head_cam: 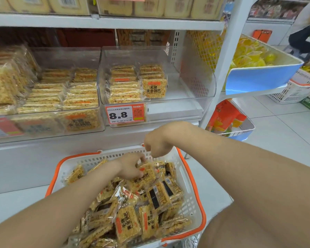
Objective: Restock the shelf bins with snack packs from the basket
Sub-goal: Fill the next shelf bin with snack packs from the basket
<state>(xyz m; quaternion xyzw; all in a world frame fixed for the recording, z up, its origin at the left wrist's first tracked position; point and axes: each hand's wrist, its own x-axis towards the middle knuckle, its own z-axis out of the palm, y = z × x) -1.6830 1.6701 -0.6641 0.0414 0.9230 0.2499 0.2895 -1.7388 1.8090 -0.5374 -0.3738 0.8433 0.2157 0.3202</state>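
Observation:
A white basket with an orange rim [190, 178] stands low in front of the shelf, full of golden rice-cracker snack packs [127, 226]. My left hand [131, 166] reaches into the far end of the basket and grips one pack [147, 173] by its top. My right hand [157, 144] hovers just above the basket's far rim, fingers loosely curled, holding nothing. On the shelf, a clear bin [195, 83] behind the 8.8 price tag [123, 114] holds two short stacks of the same packs on its left side. The clear bin to the left [48, 122] is nearly full.
An upper shelf [106, 22] with more packs runs above the bins. To the right stand a blue-fronted bin of yellow snacks [261, 77], a lower rack with orange bags [227, 117], another white basket [297, 90] on the tiled floor, and a person [306, 29].

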